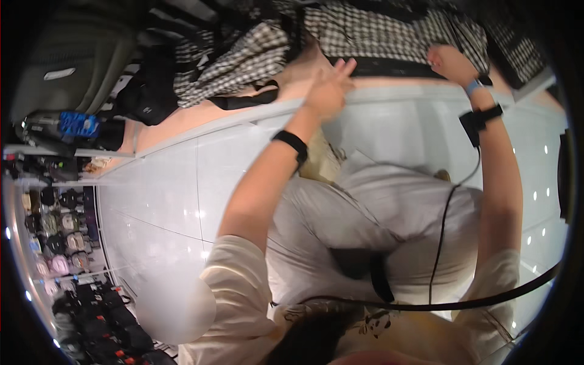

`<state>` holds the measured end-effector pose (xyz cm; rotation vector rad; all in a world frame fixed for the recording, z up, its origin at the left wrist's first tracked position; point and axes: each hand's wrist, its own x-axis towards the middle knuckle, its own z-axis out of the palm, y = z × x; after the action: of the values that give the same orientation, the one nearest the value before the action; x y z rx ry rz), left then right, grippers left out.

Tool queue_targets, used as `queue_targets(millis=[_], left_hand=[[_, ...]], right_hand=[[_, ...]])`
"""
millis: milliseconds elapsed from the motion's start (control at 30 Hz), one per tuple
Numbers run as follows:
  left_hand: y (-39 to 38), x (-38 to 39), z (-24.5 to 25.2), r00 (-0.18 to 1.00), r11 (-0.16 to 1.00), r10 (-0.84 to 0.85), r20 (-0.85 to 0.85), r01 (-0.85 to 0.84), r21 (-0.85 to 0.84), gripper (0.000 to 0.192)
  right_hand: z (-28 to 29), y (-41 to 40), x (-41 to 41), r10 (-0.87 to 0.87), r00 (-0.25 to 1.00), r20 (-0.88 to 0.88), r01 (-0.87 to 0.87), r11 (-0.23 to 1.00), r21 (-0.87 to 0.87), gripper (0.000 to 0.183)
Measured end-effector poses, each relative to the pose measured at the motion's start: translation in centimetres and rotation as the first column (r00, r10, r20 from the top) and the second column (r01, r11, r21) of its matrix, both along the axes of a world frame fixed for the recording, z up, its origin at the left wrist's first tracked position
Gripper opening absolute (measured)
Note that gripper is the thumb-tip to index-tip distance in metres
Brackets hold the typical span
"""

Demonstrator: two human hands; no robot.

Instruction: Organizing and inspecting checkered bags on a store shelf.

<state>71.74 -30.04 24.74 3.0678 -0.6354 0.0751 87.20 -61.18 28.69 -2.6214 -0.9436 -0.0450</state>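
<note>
Black-and-white checked fabric [365,34], apparently part of a bag, lies along a low pinkish shelf [296,77], with a black band [392,67] at its front edge. At the left end of that band is my left hand [328,93], its fingers spread and nothing seen in it. My right hand [451,64] rests at the band's right end with curled fingers against the checked fabric; whether it grips the fabric is unclear. Another checked piece [242,59] with a black strap [246,99] lies left of my left hand.
A dark grey-green backpack [68,68] with a blue tag [80,124] stands at the upper left. Black bags [148,91] sit beside it. Displays of backpacks [59,242] line the far left. A black cable [445,223] hangs from my right wrist over my legs. Pale floor tiles [169,196] spread below.
</note>
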Motion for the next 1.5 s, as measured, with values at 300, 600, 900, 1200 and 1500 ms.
queue_targets(millis=[300, 600, 900, 1200, 1500], left_hand=[[3.3, -0.8, 1.7, 0.980, 0.881, -0.036, -0.196, -0.061, -0.469, 0.035], [4.7, -1.9, 2.5, 0.874, 0.932, 0.178, -0.452, -0.298, -0.209, 0.042], [5.9, -0.4, -0.8, 0.876, 0.934, 0.181, -0.448, -0.295, -0.200, 0.071], [4.3, -0.5, -0.7, 0.809, 0.941, 0.316, -0.495, -0.332, 0.059, 0.071], [-0.2, -0.8, -3.3, 0.725, 0.848, 0.529, -0.442, -0.468, 0.249, 0.076]], right_hand=[[7.8, 5.1, -11.2, 0.248, 0.954, -0.171, -0.254, 0.967, -0.011, 0.015], [-2.1, 3.4, -9.9, 0.170, 0.834, -0.524, -0.338, 0.909, -0.243, 0.019], [-4.8, 1.7, -6.4, 0.093, 0.994, -0.055, -0.102, 0.972, -0.211, 0.046], [-5.5, 1.3, -5.8, -0.010, 0.957, -0.290, -0.105, 0.920, -0.377, 0.081], [-6.8, 1.5, -5.6, -0.064, 0.933, -0.354, -0.090, 0.911, -0.402, 0.087]])
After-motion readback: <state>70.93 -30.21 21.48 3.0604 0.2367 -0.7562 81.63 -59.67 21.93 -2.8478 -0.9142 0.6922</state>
